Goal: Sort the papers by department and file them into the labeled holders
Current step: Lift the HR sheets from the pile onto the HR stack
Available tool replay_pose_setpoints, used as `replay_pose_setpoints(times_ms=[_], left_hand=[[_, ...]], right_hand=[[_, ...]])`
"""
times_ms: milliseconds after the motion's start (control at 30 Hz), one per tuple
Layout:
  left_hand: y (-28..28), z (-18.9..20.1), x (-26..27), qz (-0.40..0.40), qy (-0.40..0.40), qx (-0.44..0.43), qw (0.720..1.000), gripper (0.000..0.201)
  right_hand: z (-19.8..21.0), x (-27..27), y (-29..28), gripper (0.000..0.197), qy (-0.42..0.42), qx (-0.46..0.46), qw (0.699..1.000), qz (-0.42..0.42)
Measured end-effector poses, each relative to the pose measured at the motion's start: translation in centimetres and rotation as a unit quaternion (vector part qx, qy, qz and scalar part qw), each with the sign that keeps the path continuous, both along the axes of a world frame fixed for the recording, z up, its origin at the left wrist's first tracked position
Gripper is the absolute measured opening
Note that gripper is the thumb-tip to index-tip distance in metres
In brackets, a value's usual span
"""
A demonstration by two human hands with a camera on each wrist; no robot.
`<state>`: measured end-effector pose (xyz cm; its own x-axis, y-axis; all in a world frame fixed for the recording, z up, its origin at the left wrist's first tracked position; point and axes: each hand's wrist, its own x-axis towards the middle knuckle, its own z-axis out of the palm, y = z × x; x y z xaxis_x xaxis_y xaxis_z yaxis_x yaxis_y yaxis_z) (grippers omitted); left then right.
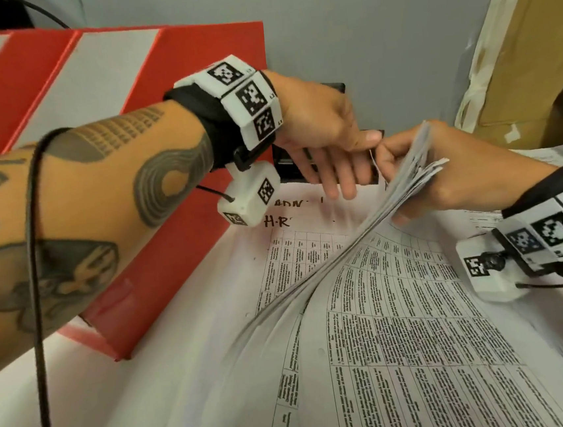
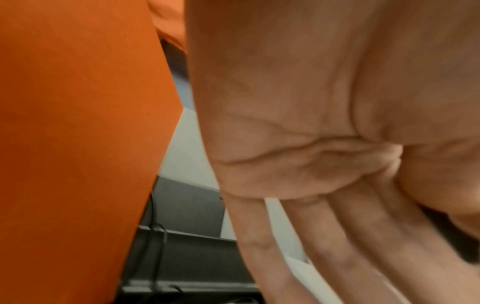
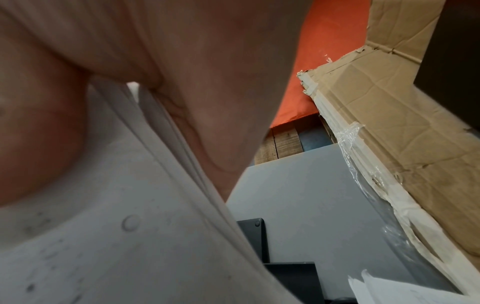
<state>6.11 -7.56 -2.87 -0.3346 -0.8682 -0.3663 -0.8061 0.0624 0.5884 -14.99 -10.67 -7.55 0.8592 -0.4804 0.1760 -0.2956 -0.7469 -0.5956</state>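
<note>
My left forearm [image 1: 76,198] is bare and heavily tattooed, filling the left of the head view: concentric oval rings near the wrist, a block of fine ruled lines above them, darker figures toward the elbow; a thin black cable [image 1: 33,271] loops over it and runs down to the lower left edge; a black strap [image 1: 210,130] circles the wrist, carrying a band of white blocks [image 1: 249,103] printed with black square markers; a white camera housing [image 1: 249,195] with its own markers hangs below; at the right edge my right wrist [image 1: 556,221] wears the same black strap, marker blocks and white housing [image 1: 488,267], a dark lens at its centre, a thin black lead trailing right.
</note>
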Motion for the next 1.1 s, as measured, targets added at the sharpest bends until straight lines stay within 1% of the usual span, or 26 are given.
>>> replay_pose_setpoints(times_ms=[67, 133, 167, 233, 267, 333, 400, 467, 567, 633, 700, 767, 833, 900, 933, 967, 1000, 1100], left_hand=[[-0.4, -0.5, 0.4, -0.004, -0.122, -0.022, 0.992, 0.043], [-0.8, -1.3, 0.6, -0.030, -0.252, -0.011, 0.967, 0.035], [-1.0, -1.9, 0.6, -0.037, -0.310, 0.005, 0.950, 0.037], [-1.6, -3.2, 0.7, -0.040, -0.402, 0.026, 0.914, 0.048], [-1.9, -3.7, 0.7, -0.042, -0.437, 0.019, 0.898, 0.051], [-2.1, -4.4, 0.6, -0.049, -0.477, -0.007, 0.877, 0.043], [-2.2, -4.8, 0.5, -0.048, -0.493, -0.022, 0.869, 0.033], [-2.0, -4.6, 0.5, -0.050, -0.499, -0.033, 0.865, 0.027], [-2.0, -4.0, 0.9, -0.052, -0.478, -0.050, 0.876, 0.029], [-2.0, -3.5, 1.2, -0.047, -0.461, -0.056, 0.885, 0.024], [-2.1, -2.8, 1.4, -0.053, -0.441, -0.021, 0.895, 0.024], [-1.8, -1.8, 1.3, -0.051, -0.405, 0.007, 0.913, 0.025], [-1.4, -0.9, 1.1, -0.038, -0.329, 0.010, 0.943, 0.023], [-0.9, -0.1, 0.7, -0.041, -0.220, 0.004, 0.975, 0.023], [-0.7, 0.1, 0.4, -0.045, -0.159, 0.007, 0.986, 0.020], [-0.3, 0.2, 0.1, -0.052, -0.104, 0.015, 0.993, 0.015], [0.0, 0.3, -0.2, -0.057, -0.056, 0.024, 0.997, 0.017], [0.8, 0.7, -0.4, -0.070, 0.026, 0.054, 0.996, 0.035]], right_hand=[[-0.1, 0.0, 0.1, 0.052, 0.008, 0.024, 1.000, -0.004], [-0.1, 0.0, 0.3, 0.063, 0.010, 0.044, 0.999, -0.009], [0.0, 0.0, 0.3, 0.065, 0.008, 0.046, 0.999, -0.009], [0.2, -0.1, 0.6, 0.060, 0.010, 0.038, 0.999, -0.002], [0.3, -0.1, 0.8, 0.055, 0.015, 0.033, 0.999, 0.003], [0.6, 0.0, 1.2, 0.044, 0.026, 0.026, 0.999, 0.005], [0.7, 0.1, 1.3, 0.041, 0.030, 0.018, 0.999, 0.006], [0.7, 0.1, 1.1, 0.039, 0.032, 0.014, 0.999, 0.008], [0.5, 0.1, 0.9, 0.035, 0.031, 0.009, 0.999, 0.012], [0.3, 0.1, 0.8, 0.032, 0.034, -0.001, 0.999, 0.019], [0.2, 0.1, 0.5, 0.029, 0.031, 0.004, 0.999, 0.020], [0.1, 0.1, 0.4, 0.027, 0.018, 0.013, 1.000, 0.012], [0.0, 0.2, 0.3, 0.020, 0.017, 0.005, 1.000, 0.007], [-0.1, 0.3, 0.2, 0.019, 0.018, -0.004, 1.000, 0.010], [-0.1, 0.4, 0.2, 0.020, 0.015, -0.007, 1.000, 0.013], [-0.2, 0.4, 0.2, 0.020, 0.012, -0.010, 1.000, 0.013], [-0.1, 0.4, 0.3, 0.021, 0.008, -0.012, 1.000, 0.008], [0.0, 0.1, 0.2, 0.019, -0.009, -0.011, 1.000, -0.009]])
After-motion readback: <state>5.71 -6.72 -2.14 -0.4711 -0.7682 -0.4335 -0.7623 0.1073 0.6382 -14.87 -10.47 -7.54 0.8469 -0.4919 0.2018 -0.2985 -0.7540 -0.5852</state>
